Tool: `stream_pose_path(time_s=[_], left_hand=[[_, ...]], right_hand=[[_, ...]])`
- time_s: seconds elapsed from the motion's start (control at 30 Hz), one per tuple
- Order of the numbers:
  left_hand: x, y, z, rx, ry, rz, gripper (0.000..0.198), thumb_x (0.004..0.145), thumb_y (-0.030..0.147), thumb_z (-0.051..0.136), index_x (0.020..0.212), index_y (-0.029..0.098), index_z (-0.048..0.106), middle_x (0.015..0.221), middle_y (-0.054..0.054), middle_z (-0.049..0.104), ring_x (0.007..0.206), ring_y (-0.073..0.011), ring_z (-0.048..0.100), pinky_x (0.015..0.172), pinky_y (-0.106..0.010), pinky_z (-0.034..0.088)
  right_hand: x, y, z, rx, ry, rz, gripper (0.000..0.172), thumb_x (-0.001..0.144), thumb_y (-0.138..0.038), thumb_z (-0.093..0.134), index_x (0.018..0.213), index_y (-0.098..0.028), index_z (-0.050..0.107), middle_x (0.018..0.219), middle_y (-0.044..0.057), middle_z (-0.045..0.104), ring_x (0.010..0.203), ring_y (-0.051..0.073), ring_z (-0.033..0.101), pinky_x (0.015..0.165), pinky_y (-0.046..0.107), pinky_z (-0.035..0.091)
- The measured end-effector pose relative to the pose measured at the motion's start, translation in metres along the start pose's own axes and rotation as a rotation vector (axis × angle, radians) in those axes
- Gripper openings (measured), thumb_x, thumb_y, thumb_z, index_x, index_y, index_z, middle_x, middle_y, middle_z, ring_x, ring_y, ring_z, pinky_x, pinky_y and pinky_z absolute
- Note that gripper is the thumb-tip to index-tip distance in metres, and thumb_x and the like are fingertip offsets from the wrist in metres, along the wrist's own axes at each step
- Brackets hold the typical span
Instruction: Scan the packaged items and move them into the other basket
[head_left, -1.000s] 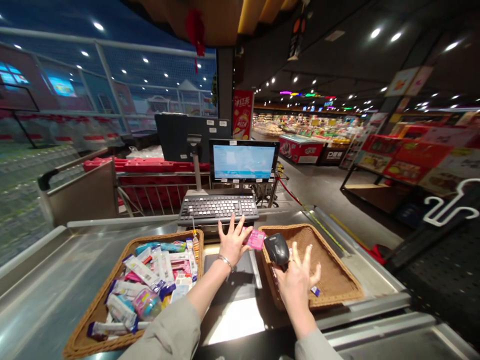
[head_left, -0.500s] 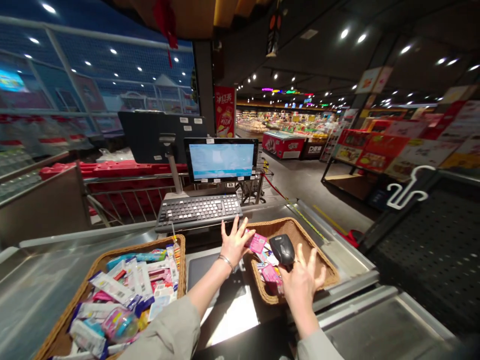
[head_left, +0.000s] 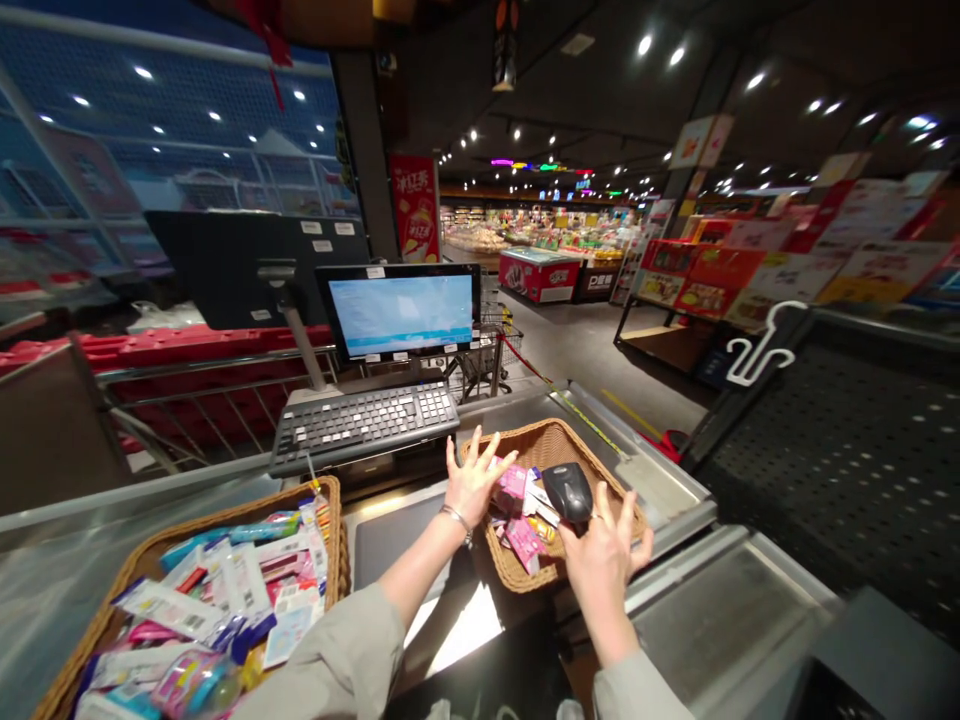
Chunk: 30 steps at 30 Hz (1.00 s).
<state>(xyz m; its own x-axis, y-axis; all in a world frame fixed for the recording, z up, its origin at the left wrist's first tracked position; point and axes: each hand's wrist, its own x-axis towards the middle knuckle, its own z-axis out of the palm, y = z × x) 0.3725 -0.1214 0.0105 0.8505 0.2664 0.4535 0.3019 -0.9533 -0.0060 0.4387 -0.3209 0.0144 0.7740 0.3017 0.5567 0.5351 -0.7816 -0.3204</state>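
Note:
My left hand (head_left: 471,490) reaches over the left rim of the right-hand wicker basket (head_left: 517,578). Its outer fingers are spread, while a pink packet (head_left: 512,477) appears pinched at the thumb and forefinger, partly hidden. My right hand (head_left: 604,560) grips a black handheld scanner (head_left: 568,490) above the same basket, three fingers stretched away; the scanner's grip is hidden. Under the scanner lie a few small packets (head_left: 525,540), pink and white. Off to the left, another wicker basket (head_left: 339,540) is filled with several toothpaste-like packets (head_left: 180,607) and other wrapped goods.
Behind the baskets stand a keyboard (head_left: 367,420) and a lit monitor (head_left: 401,315). A second screen, seen from behind (head_left: 240,270), rises at left. A metal counter (head_left: 720,610) runs to the right, beside a black perforated panel (head_left: 840,450) with a white hook (head_left: 757,345).
The camera view has turned slightly right, shifting the surroundings left. Both hands, the scanner and the pink packet have moved a little right relative to the basket.

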Motion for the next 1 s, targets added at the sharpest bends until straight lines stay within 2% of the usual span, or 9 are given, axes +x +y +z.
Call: stream_pose_path(time_s=[0.17,0.3,0.43,0.67,0.87,1.0], left_hand=[[-0.004,-0.002,-0.009,0.008,-0.008,-0.036,0.057,0.088,0.035,0.056,0.141,0.041,0.038,0.155,-0.004,0.030,0.146,-0.0326,0.014,0.108,-0.074,0.003],[-0.012,-0.011,-0.022,0.015,-0.018,-0.108,0.055,0.087,0.046,0.054,0.140,0.037,0.042,0.157,-0.006,0.026,0.146,-0.0331,0.013,0.109,-0.072,0.000],[-0.025,-0.024,-0.035,0.046,-0.028,-0.184,0.059,0.085,0.050,0.057,0.140,0.035,0.042,0.157,-0.006,0.024,0.146,-0.0322,0.012,0.110,-0.071,0.000],[-0.065,-0.056,-0.054,0.092,-0.044,-0.309,0.063,0.082,0.050,0.061,0.141,0.037,0.041,0.158,-0.005,0.023,0.146,-0.0332,0.013,0.109,-0.071,0.000],[-0.103,-0.086,-0.069,0.140,-0.059,-0.416,0.063,0.082,0.046,0.063,0.141,0.037,0.041,0.158,-0.005,0.022,0.146,-0.0337,0.012,0.109,-0.072,0.003],[-0.128,-0.103,-0.079,0.167,-0.057,-0.499,0.061,0.083,0.044,0.063,0.140,0.038,0.043,0.158,-0.004,0.022,0.146,-0.0338,0.012,0.110,-0.072,0.005]], right_hand=[[-0.001,0.000,0.005,0.010,-0.014,0.002,0.048,0.085,-0.035,0.040,0.123,-0.012,0.058,0.133,0.014,0.056,0.144,0.029,0.013,0.108,0.058,0.011],[-0.002,-0.007,0.012,0.038,-0.025,-0.024,0.044,0.086,-0.037,0.039,0.113,-0.013,0.064,0.134,0.014,0.055,0.143,0.029,0.015,0.108,0.057,0.010],[-0.002,-0.020,0.016,0.057,-0.060,-0.073,0.044,0.087,-0.040,0.039,0.106,-0.012,0.066,0.136,0.015,0.053,0.143,0.030,0.015,0.107,0.057,0.012],[-0.001,-0.052,0.022,0.091,-0.102,-0.158,0.049,0.087,-0.044,0.037,0.111,-0.012,0.065,0.133,0.017,0.055,0.142,0.030,0.016,0.106,0.057,0.011],[-0.007,-0.083,0.027,0.185,-0.093,-0.252,0.045,0.086,-0.043,0.038,0.107,-0.015,0.066,0.128,0.014,0.060,0.141,0.030,0.018,0.107,0.057,0.011],[-0.013,-0.104,0.029,0.236,-0.082,-0.303,0.047,0.086,-0.042,0.037,0.113,-0.013,0.062,0.126,0.014,0.061,0.141,0.029,0.020,0.107,0.057,0.010]])
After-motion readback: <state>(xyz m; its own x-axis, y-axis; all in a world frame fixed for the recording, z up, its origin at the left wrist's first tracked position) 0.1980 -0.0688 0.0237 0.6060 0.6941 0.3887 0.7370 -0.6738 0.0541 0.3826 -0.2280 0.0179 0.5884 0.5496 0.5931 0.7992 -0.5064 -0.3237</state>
